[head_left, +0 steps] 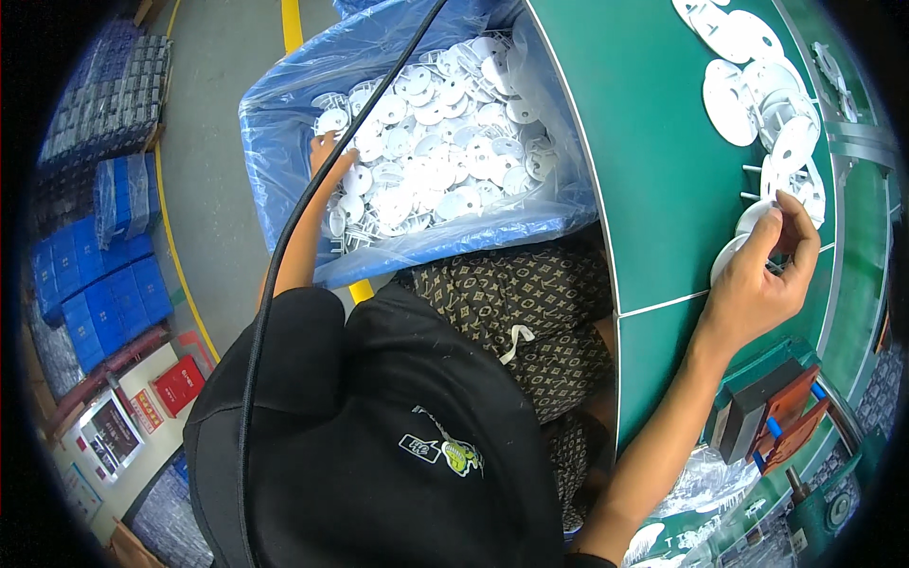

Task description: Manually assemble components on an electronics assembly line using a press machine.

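Though partly behind black cable (284, 241), left fingers (322, 146) amid white discs (390, 107), grip unclear; right fingers (804, 230) narrow around another disc (751, 217).

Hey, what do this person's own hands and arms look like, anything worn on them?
The left hand and right hand are ungloved, with no jewellery visible. Both forearms are bare; a black sleeve edge shows at the picture's bottom.
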`<state>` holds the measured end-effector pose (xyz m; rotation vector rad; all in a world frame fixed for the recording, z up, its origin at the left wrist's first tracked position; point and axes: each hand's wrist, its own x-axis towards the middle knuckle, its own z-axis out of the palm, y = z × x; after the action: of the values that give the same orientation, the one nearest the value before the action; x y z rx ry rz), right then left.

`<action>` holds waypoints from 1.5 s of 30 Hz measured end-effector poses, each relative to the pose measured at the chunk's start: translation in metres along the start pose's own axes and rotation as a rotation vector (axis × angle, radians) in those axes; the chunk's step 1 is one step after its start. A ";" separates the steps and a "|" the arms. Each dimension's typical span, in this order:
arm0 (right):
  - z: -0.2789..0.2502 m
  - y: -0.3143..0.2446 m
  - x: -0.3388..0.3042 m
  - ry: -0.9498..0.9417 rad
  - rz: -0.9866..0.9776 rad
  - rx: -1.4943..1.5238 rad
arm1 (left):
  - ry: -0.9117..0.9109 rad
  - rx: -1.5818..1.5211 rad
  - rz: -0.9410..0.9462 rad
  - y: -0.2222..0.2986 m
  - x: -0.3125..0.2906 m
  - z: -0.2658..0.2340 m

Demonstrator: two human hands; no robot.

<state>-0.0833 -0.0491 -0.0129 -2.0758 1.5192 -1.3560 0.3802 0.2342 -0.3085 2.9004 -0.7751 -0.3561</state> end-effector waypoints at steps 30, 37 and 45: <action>-0.007 0.001 -0.003 0.207 0.081 0.289 | 0.349 -0.612 1.425 0.259 -0.201 -0.175; -0.007 0.011 -0.002 0.358 0.179 0.482 | 0.265 -0.783 1.374 0.398 -0.199 -0.197; -0.001 0.007 0.002 0.326 0.162 0.450 | 0.280 -0.775 1.212 0.466 -0.164 -0.177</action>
<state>-0.0886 -0.0532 -0.0159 -1.4852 1.2982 -1.8327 0.0658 -0.0751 -0.0253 1.3768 -1.6366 -0.0556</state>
